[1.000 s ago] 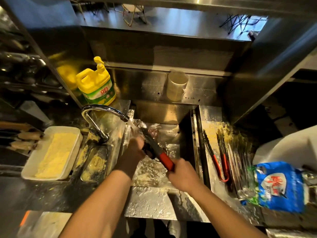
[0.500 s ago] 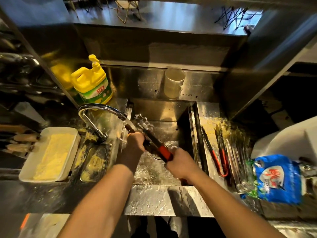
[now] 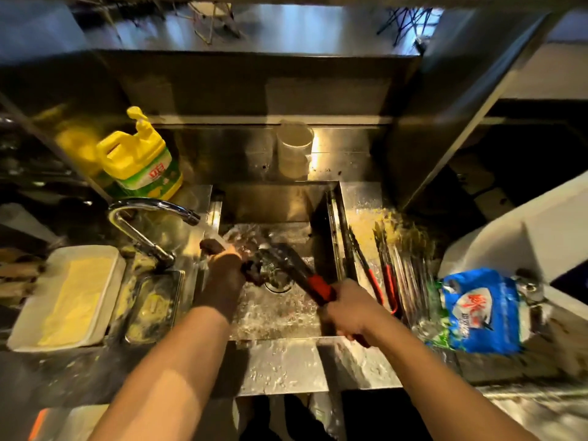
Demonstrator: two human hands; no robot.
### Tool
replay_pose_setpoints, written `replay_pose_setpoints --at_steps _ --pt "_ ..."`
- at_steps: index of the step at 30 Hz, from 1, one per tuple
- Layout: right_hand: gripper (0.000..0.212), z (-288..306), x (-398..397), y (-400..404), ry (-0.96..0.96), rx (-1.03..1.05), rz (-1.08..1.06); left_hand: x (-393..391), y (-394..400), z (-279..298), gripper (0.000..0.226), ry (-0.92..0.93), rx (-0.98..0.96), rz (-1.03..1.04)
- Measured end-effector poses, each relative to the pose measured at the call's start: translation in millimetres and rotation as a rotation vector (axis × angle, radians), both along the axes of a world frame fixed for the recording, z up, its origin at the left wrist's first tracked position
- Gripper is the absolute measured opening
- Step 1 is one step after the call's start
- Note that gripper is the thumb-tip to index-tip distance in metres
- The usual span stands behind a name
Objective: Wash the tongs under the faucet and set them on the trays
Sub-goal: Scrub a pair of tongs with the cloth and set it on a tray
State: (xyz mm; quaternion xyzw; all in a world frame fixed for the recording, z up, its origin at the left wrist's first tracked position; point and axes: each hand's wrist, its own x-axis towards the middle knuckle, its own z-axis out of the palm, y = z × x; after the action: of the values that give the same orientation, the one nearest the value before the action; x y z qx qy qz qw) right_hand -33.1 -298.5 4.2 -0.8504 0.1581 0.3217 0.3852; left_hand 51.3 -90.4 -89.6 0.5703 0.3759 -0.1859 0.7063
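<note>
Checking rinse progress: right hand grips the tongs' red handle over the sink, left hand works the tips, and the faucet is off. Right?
Not quite. The head view shows the faucet running, water hitting the left hand. The right hand does hold the tongs.

Open sink basin (image 3: pixel 280 313) below and between left hand (image 3: pixel 224 275) and right hand (image 3: pixel 350 310). Faucet (image 3: pixel 149 208) arching just left of left hand. Spare tongs (image 3: pixel 381 275) crowding right of right hand; blue bag (image 3: pixel 477 310) beyond.
</note>
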Motion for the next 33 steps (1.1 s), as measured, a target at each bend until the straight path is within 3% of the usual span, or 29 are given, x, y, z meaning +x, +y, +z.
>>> replay_pose_setpoints --at_steps 3,6,9,13,15,16,18,20,23,27,31,33 --pt "0.001 7.2 2.2 -24.0 -0.013 0.035 -0.129 -17.5 -7.5 -4.9 0.023 -0.027 0.130 -0.072" --pt "0.023 9.2 0.5 -25.8 -0.022 0.122 -0.232 -32.0 -5.9 0.9 0.026 -0.051 0.223 -0.134" --pt "0.043 8.5 -4.7 -19.0 -0.132 -0.213 -0.012 -35.5 -3.5 -12.8 0.034 -0.089 0.264 -0.231" --pt "0.050 9.0 -13.4 -3.1 -0.253 -0.608 0.197 -34.4 2.3 -16.4 0.030 -0.163 0.322 -0.286" --pt "0.052 7.2 -17.8 -2.2 -0.245 -0.563 0.193 -33.3 0.8 -9.6 0.025 -0.144 0.306 -0.298" --pt "0.049 7.2 -20.5 -4.5 -0.230 -0.461 0.141 -33.3 -1.8 -5.6 0.016 -0.118 0.283 -0.280" --pt "0.040 10.7 -27.7 -11.9 -0.191 -0.188 -0.018 -32.2 -9.3 -1.7 0.025 -0.074 0.262 -0.271" --pt "0.031 16.0 -40.1 -22.8 -0.220 -0.042 -0.159 -37.6 -27.7 6.7 0.026 -0.094 0.159 -0.284" --pt "0.018 25.9 -65.4 -43.3 -0.356 -0.035 -0.296 -51.0 -65.2 23.7 0.021 -0.188 0.058 -0.328" --pt "0.021 44.2 -106.7 -74.7 -0.507 -0.170 -0.428 -64.1 -124.9 55.8 0.021 -0.248 -0.065 -0.360" --pt "0.034 64.6 -176.1 -118.8 -0.577 -0.295 -0.525 -96.6 -189.6 78.4 0.004 -0.302 -0.109 -0.526" --pt "0.041 71.6 -214.8 -141.1 -0.587 -0.326 -0.562 -121.6 -220.4 90.1 0.008 -0.322 -0.131 -0.623"
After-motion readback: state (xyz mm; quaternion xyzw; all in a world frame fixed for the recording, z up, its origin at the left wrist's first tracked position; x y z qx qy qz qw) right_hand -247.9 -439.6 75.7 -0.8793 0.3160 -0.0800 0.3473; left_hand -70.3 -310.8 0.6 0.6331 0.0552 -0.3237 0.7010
